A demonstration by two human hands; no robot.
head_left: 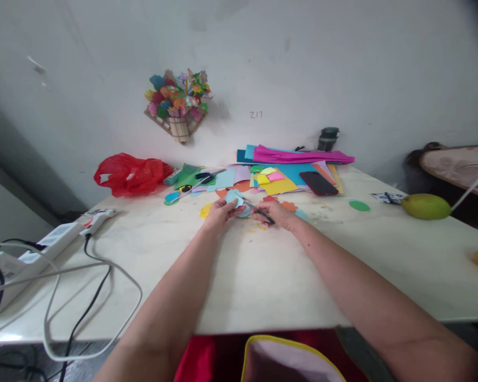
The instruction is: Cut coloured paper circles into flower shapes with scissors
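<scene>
My left hand (222,212) pinches a light blue paper flower (234,198) with a scalloped edge, just above the table. In my right hand (274,214) is a pair of scissors (248,203), its blades pointing left to the edge of the blue paper. Whether the blades are parted I cannot make out. Around the hands lie cut paper shapes: a yellow piece (205,210) on the left, an orange flower (289,206) on the right, and a red one (270,199) behind. Small paper scraps (258,228) dot the table below my right hand.
Coloured paper sheets (298,172), a phone (318,183) and a second pair of scissors (205,176) lie at the back. A red plastic bag (131,175) is at back left. Cables and a power strip (51,244) occupy the left; a green mango (426,206) sits right.
</scene>
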